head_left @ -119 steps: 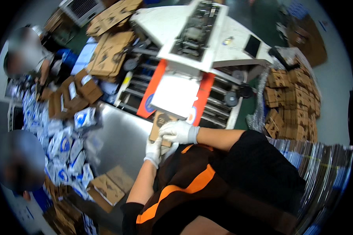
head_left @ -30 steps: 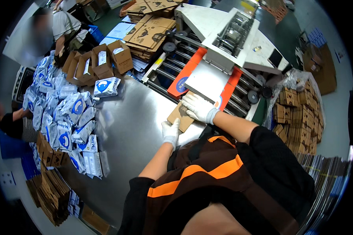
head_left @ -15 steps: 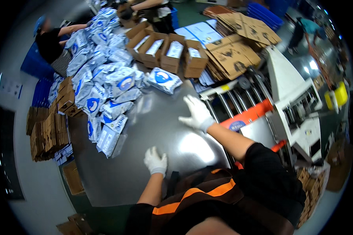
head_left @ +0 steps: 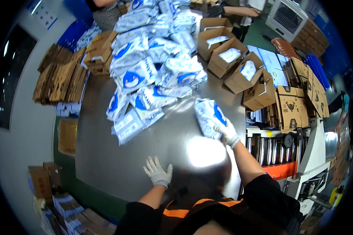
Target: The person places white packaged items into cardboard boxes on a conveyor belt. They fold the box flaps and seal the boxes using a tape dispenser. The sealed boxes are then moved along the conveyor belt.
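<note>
My right hand (head_left: 226, 132), in a white glove, grips the near right edge of a plump white-and-blue plastic packet (head_left: 208, 116). The packet lies tilted just above or on the metal table (head_left: 176, 141); I cannot tell whether it touches. Part of the thumb and fingers shows over its side. My left hand (head_left: 158, 172), also gloved, rests over the table's near part with its fingers spread, holding nothing. Ahead and to the left is a heap of similar packets (head_left: 133, 78); the closest one (head_left: 128, 127) lies with its printed back upward.
Open cardboard boxes (head_left: 239, 78) with packets inside line the right far side. Beyond them are flattened cartons (head_left: 292, 107) and a roller machine (head_left: 278, 150). Folded cardboard (head_left: 62, 80) stands at left. Co-workers' arms (head_left: 239, 11) show at the far side.
My right hand has reached the lone packet and taken hold of it, and the packet has come away from the boxes toward me. My left hand stays open. The view has turned leftward.
</note>
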`<action>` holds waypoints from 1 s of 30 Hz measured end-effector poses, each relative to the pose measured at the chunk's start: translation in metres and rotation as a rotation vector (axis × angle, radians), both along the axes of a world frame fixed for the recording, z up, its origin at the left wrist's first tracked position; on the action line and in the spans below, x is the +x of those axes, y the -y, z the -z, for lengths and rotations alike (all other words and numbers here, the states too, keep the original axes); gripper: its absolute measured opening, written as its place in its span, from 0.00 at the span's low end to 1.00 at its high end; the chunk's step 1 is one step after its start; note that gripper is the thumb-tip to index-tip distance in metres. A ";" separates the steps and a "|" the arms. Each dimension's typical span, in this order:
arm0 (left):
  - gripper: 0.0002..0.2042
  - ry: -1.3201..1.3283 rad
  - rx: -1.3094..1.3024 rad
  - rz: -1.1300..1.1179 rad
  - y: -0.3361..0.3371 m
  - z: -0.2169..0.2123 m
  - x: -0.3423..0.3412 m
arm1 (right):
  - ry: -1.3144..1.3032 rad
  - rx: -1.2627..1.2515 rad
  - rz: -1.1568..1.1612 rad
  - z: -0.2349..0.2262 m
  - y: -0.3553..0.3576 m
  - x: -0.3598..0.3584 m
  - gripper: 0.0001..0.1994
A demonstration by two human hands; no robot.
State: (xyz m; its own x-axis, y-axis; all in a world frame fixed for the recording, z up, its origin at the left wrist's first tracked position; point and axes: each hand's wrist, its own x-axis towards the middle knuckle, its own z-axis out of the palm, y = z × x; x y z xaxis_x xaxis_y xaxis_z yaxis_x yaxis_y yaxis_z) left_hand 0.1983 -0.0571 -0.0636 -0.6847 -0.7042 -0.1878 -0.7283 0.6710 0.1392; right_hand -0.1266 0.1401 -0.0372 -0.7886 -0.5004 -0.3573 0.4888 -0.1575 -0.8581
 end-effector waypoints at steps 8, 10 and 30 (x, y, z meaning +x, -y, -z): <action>0.42 0.132 -0.026 0.066 0.012 -0.002 -0.004 | -1.202 0.269 -0.562 -0.117 0.205 0.064 0.40; 0.41 0.071 0.005 0.056 0.017 -0.010 -0.007 | -1.266 0.298 -0.566 -0.118 0.262 0.061 0.39; 0.28 -0.499 0.404 0.608 -0.030 -0.051 -0.298 | -1.768 1.645 -0.373 -0.121 -0.117 -0.306 0.43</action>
